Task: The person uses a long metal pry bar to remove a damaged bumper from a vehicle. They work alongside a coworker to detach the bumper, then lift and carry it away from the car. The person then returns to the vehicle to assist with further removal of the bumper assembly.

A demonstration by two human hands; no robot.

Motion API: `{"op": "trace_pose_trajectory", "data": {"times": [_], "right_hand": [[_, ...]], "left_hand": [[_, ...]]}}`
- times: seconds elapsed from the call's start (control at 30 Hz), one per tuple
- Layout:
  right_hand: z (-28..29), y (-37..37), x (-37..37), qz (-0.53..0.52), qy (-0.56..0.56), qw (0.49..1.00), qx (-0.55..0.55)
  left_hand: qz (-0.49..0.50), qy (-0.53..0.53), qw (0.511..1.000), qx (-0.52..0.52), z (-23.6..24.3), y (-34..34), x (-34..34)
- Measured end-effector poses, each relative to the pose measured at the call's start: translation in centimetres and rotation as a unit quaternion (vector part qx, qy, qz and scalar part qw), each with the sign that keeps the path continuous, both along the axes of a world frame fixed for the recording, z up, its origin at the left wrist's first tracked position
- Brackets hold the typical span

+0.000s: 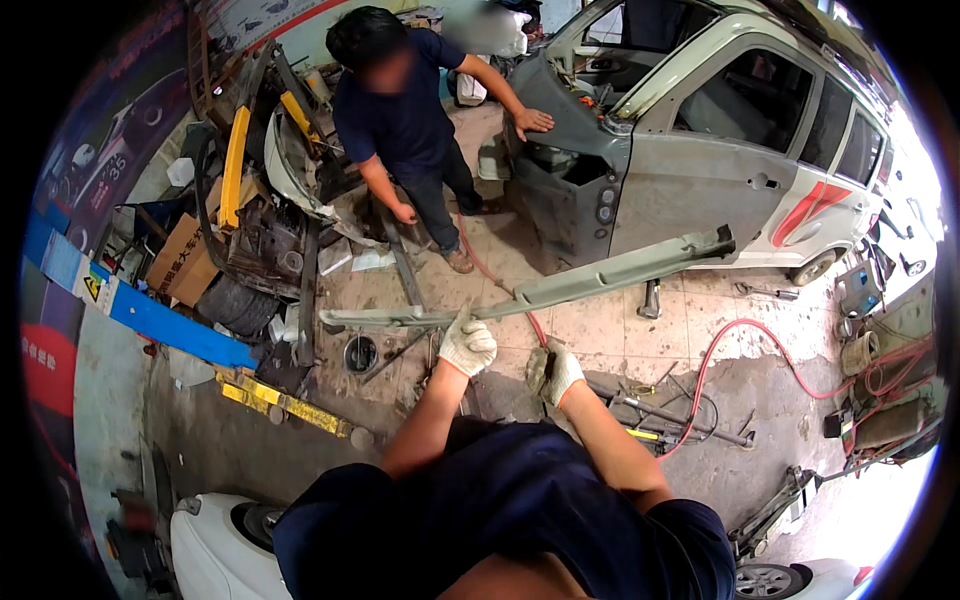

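The gloved left hand [467,345] grips a long grey body panel [560,288] near its middle, apparently to balance it level above the floor [600,335], while just beside it the gloved right hand [553,373] hangs loosely curled, seemingly empty.

left hand [467,345] under long panel [540,290] | right hand [553,372] beside | car [700,150] behind, right

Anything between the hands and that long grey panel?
No. The left hand already grips the long grey panel near its middle. The right hand sits just below it, with nothing visible between.
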State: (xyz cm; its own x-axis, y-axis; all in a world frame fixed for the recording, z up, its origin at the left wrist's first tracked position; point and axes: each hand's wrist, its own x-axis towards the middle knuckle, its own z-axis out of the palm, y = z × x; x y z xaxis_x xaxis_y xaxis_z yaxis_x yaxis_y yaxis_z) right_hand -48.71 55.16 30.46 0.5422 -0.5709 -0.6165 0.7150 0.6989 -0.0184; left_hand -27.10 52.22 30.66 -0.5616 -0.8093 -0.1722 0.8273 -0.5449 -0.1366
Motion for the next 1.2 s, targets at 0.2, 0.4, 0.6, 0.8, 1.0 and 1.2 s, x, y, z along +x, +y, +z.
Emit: {"op": "trace_pose_trajectory", "data": {"times": [0.2,0.4,0.6,0.8,1.0,1.2], "right_hand": [[1.6,0.0,-0.2,0.014,0.041,0.998,-0.038],[2.9,0.0,0.6,0.023,0.034,0.998,-0.047],[2.8,-0.3,0.2,0.016,0.062,0.998,-0.023],[1.6,0.1,-0.6,0.021,0.049,0.998,-0.031],[0.2,-0.3,-1.6,-0.025,0.683,0.634,-0.363],[7.4,-4.5,-6.4,-0.009,0.897,0.131,-0.422]], "left_hand": [[-0.028,0.066,0.996,0.057,2.5,0.0,0.4],[0.015,0.0,1.0,0.007,0.2,-1.2,1.7],[0.163,-0.129,0.978,0.032,3.5,-0.6,-0.6],[0.141,-0.197,0.97,-0.023,1.7,-3.7,1.1],[0.09,-0.251,0.964,0.019,3.7,-9.9,0.3],[-0.011,-0.263,0.962,0.076,7.2,-11.7,-4.1]]}}
